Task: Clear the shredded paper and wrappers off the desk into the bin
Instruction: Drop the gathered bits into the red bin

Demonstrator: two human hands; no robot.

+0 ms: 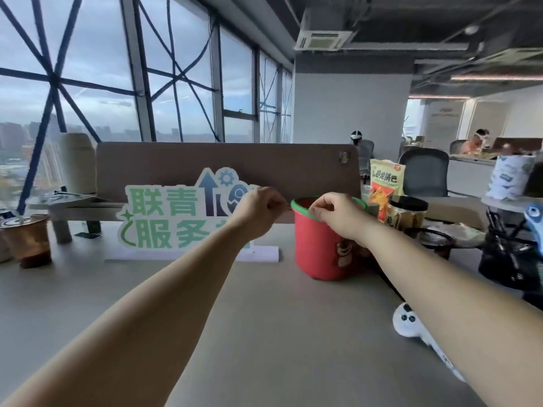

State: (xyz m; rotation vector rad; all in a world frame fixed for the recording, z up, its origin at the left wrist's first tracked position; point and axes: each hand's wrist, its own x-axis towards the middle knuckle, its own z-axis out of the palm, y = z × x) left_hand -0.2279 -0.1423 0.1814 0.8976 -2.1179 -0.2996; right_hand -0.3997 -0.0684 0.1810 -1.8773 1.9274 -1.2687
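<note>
Both arms stretched out over the desk (264, 333), hands meeting at the bin (320, 245), a red bucket with a green rim standing upright right of centre. Left hand (260, 208) just left of the rim, fingers curled and pinched shut; what it pinches is too small to tell. Right hand (335, 214) over the rim's near edge, fingers curled down, pinched too; contents can't be told. No shredded paper or wrappers visible on the desk from here.

Wide bare desk in front and left of the bin, open room for the arms. Behind the bin a cut-out sign (182, 212) stands against the divider (229, 163), closing off the back. Left edge: iced coffee cup (28, 240), beside it a low stand (79, 201) with a cream flask (77, 163) behind. Right of the bin it's crowded: snack bag (386, 186), black-lidded jar (407, 214), mesh holder (435, 239), dark pen cup (511, 254), all near each other. White controller (410, 321) lies on the desk under the right forearm, close to the near right edge
</note>
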